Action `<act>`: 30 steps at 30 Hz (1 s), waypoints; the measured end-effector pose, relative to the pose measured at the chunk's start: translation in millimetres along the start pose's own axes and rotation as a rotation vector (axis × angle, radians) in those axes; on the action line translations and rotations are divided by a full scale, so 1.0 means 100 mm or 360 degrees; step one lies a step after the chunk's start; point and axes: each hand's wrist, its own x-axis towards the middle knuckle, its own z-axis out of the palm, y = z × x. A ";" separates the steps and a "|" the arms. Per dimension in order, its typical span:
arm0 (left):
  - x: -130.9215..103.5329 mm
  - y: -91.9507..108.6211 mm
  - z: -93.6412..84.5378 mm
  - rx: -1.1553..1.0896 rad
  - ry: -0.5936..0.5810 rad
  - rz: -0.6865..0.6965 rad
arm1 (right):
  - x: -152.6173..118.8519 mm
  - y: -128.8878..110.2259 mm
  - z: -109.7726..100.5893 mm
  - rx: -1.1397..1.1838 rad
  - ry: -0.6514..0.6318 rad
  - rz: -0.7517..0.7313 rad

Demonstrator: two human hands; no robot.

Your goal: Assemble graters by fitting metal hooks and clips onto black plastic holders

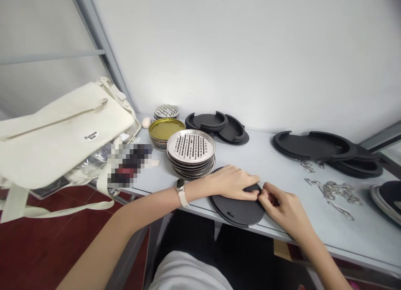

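Disc (241,210) lies at the table's (257,156) six o'clock, gripped by the left hand's (231,182) curled fingers. Right hand (283,206) pinches a metal clip (260,185) at its two o'clock, apparently mid-fitting; this seems to call for firm bracing and fine alignment.

Matte black round piece (239,209), bordered by a pale blue-grey tabletop (250,162); top disc of the near stack (191,146), silver with rows of dark slots. Gold-olive lid (166,128); cream bag (67,131) with white oval label (92,136) bearing dark lettering; deep red floor (67,231); white wall (234,52).
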 end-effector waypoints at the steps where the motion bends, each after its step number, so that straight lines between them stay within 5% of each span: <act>1: 0.00 0.00 0.00 0.0001 -0.0002 0.0001 | 0.00 0.00 0.00 -0.0005 0.0020 -0.0012; 30: 0.04 0.00 0.02 0.0038 0.0045 0.0001 | 0.04 -0.04 -0.01 0.0143 -0.0022 0.0075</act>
